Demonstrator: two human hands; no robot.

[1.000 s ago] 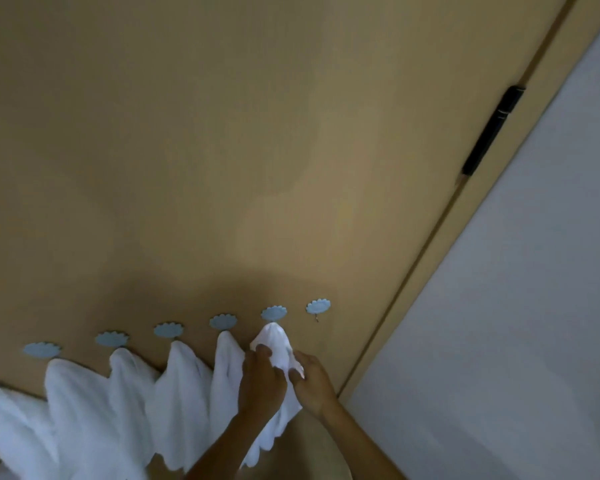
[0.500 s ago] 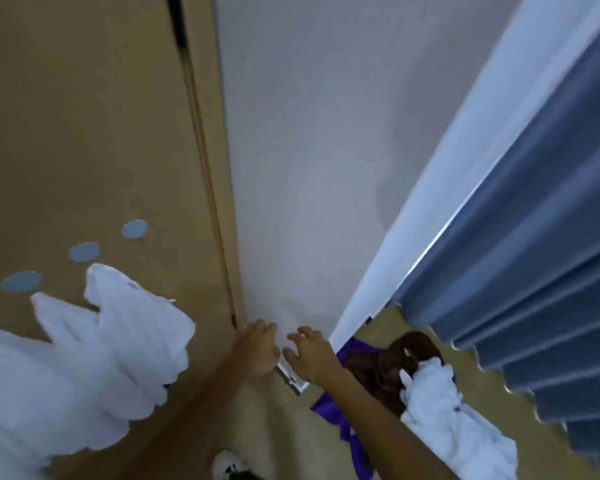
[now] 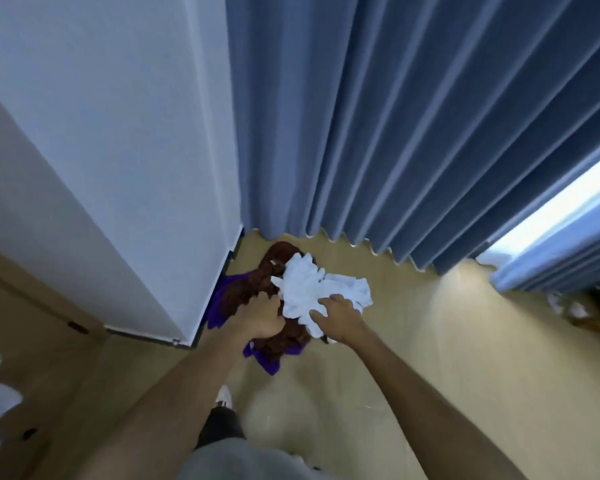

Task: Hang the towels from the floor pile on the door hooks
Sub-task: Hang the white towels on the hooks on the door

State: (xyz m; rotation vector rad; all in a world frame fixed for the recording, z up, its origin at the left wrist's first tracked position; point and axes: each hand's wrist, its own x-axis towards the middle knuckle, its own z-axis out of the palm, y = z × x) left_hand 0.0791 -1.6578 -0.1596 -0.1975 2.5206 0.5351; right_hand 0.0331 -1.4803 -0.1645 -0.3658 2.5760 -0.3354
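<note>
**Supervisor:** Report the current step, nearest items first.

**Operator:** Nearest to me is a grey garment at the frame bottom, with a shoe [image 3: 224, 396] on the floor [image 3: 447, 358] beyond it. Both forearms extend forward and down to the towel pile [image 3: 291, 306]. I judge the step to be pickup: selecting one towel for hanging.

**Supervisor:** Finger state?

**Operator:** The left hand [image 3: 262, 315] has its fingers curled into the brown towel [image 3: 253, 285] at the left edge of the white towel [image 3: 317, 289]. The fingertips are buried in fabric, so I cannot confirm whether a grip is closed. The right hand [image 3: 340, 318] has its fingers spread wide, lying on the near edge of the white towel and holding nothing.

**Supervisor:** Position of the work items?

**Operator:** The white towel lies crumpled on top of the pile, directly beyond the right fingertips. The brown towel lies under and left of it, below the left fingers. A purple towel [image 3: 265, 360] lies lowest, showing on the near side of both hands. Beyond the pile, the blue curtain [image 3: 395, 133] reaches the floor. The white cabinet [image 3: 118, 150] stands left of the left hand.

**Supervisor:** Next move?

**Operator:** Close the right fingers on the white towel. Lift it free of the brown towel. Turn toward the door hooks, which are not in view.
</note>
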